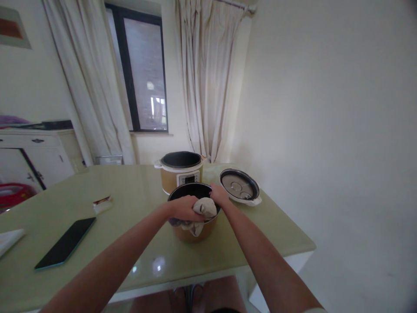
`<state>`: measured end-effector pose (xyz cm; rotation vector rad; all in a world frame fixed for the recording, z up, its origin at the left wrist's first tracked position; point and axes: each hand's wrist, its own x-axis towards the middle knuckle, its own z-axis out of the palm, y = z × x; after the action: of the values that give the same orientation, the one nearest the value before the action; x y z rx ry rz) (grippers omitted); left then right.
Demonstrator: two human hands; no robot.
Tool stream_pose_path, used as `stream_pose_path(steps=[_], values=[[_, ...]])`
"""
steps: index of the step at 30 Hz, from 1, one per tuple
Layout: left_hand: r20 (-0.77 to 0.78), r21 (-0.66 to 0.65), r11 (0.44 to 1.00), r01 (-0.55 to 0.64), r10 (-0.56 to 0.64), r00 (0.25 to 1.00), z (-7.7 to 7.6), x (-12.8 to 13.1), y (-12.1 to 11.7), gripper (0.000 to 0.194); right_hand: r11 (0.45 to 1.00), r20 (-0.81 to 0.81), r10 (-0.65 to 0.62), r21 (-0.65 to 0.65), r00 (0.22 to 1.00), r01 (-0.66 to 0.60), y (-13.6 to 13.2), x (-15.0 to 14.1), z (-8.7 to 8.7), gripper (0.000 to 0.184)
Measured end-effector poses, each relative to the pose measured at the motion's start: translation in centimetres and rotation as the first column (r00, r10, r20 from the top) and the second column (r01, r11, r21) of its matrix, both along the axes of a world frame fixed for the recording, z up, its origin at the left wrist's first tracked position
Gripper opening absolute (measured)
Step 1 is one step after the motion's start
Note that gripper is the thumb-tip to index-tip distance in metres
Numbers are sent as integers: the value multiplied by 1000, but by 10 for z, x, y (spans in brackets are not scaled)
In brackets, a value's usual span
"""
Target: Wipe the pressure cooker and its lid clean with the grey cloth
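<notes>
A gold pot (192, 234) with a dark inside and a dark rim stands on the table before me. My left hand (185, 208) is closed on a light beige cloth (206, 208), which is bunched over the near rim and hangs partly down the outside. My right hand (219, 194) grips the pot's rim on its right side; its fingertips are partly hidden inside. Just behind the pot sits a gold and white electric cooker (169, 177), lidless, with a control panel on its front. Its round lid (239, 187) lies underside up to the right.
The pale green glossy table (130, 182) holds a black tablet-like slab (67, 243), a small packet (102, 204) and a white item (9, 240) at left. Its right edge runs close to a white wall (342, 152). A white cabinet (48, 152) stands beyond, left.
</notes>
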<state>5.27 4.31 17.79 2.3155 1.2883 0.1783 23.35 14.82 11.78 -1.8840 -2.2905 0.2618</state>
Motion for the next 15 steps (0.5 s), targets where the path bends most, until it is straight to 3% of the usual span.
stream_pose_path(steps=[3, 7, 11, 15], values=[[-22, -28, 998, -51, 50, 998, -18, 23, 10, 43, 999, -7, -24, -27, 1000, 23, 0, 1, 0, 43], [1, -20, 996, -93, 93, 996, -31, 36, 18, 53, 999, -18, -26, -33, 1000, 25, 0, 2, 0, 40], [-123, 200, 970, -135, 162, 979, -26, 31, 6, 56, 999, -26, -20, -33, 999, 20, -1, 2, 0, 38], [-190, 377, 925, -49, 129, 973, -9, 9, -19, 47, 1000, -36, -23, -10, 999, 22, -4, 2, -1, 38]])
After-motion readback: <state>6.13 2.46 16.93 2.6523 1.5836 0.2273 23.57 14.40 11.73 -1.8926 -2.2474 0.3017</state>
